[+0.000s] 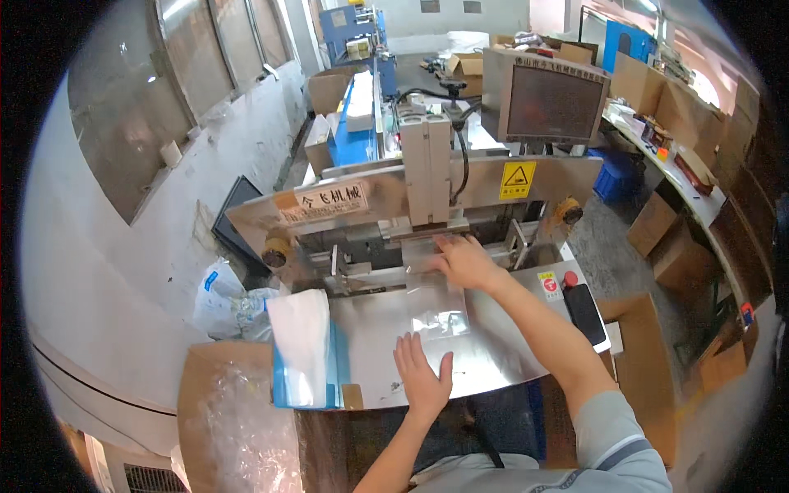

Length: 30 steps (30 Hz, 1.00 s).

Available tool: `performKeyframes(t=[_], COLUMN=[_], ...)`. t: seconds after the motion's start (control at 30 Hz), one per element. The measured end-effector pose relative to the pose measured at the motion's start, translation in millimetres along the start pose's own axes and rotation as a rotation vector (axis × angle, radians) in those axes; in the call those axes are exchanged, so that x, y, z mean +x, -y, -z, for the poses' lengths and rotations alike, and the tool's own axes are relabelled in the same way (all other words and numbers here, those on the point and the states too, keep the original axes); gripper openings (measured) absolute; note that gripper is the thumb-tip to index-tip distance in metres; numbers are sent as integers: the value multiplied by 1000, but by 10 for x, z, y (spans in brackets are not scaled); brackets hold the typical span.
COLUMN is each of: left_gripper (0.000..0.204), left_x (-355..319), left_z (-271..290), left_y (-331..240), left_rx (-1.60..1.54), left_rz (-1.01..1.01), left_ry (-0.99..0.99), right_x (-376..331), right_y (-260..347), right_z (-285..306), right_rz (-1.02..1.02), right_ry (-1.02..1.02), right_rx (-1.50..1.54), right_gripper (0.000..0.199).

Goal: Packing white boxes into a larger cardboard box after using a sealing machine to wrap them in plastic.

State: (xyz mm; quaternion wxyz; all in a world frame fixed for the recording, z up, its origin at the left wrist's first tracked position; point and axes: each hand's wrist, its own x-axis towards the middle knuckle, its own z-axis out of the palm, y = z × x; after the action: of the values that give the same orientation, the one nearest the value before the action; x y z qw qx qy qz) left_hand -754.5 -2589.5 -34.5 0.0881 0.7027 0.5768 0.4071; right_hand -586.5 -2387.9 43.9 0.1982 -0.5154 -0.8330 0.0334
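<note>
A clear plastic bag (437, 308) lies flat on the steel worktop of a machine, its far end running under the machine's central head (427, 177). My right hand (468, 264) reaches over the bag's far part, close below that head, with thumb and fingers apart and resting on the film. Near the bag's lower edge, my left hand (422, 380) lies palm down on the steel worktop (370, 329), fingers stretched and thumb spread. A blue box (335, 370) holding a stack of white sheets (300, 337) stands left of my left hand.
At the worktop's right are a red button (569, 279) and a black phone (584, 314). Knobs (276, 251) flank the steel crossbar. A cardboard box (238, 394) with clear plastic stands lower left. Behind the machine are a monitor (552, 100) and a blue conveyor (355, 146).
</note>
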Motion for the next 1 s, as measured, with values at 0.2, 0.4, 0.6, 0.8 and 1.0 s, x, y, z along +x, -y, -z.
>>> performKeyframes(t=[0.2,0.4,0.6,0.8,1.0], left_gripper=[76,75,73,73,68], left_x=[-2,-21,-38,-20,309], left_z=[66,39,32,5,-94], left_y=[-33,1,32,55,86], left_rx=[-116,-144,-117,-169,-444], left_rz=[66,56,69,112,361], left_ry=[-101,-124,-86,-93,-101], right_x=[42,-138,-1202,-1669,-1550], right_y=[-55,-237,66,222,278], right_z=[-6,-67,-57,-217,-253], right_rz=[-7,19,-311,-444,-493], right_ry=[-2,-71,-164,-152,-199], right_rx=[-30,169,801,1046,1015], right_gripper=[58,59,61,58,66])
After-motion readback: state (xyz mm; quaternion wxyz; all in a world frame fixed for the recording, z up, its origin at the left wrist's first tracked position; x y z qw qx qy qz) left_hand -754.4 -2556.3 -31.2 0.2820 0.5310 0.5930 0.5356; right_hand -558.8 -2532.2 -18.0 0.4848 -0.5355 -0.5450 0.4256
